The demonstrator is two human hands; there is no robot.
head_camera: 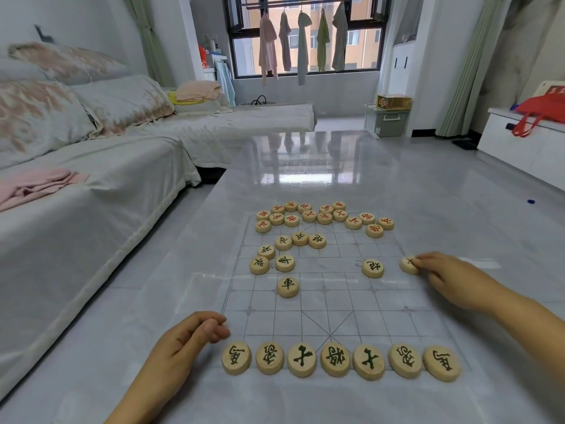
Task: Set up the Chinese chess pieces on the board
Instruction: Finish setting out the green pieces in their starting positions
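The grip is the right hand [443,276], whose thumb and fingertips pinch one pale wooden chess piece [408,266] at the right-hand edge of the board [336,304], about halfway up it; the piece lies flat or nearly flat on the surface. Just to its left, a green-marked piece [373,268] lies alone. The board is a thin clear sheet with a faint printed grid, spread on a glossy grey tabletop [428,194]. Along the board's near edge a row of seven green-marked pieces [335,359] is laid side by side. Beside the row's left end the left hand [186,344] rests with fingers loosely curled, and nothing is seen held in it. More green pieces [284,242] are scattered on the left of the board, and the red-marked pieces [308,216] are heaped along the far edge. The step in hand is judged to be the placing of the green side, with the red side not yet begun. The next move would call for the pinched piece to be carried to its proper crossing. Its mark is covered by the fingertips, the far red characters are too small to be read, and the grid lines are faint under reflections.
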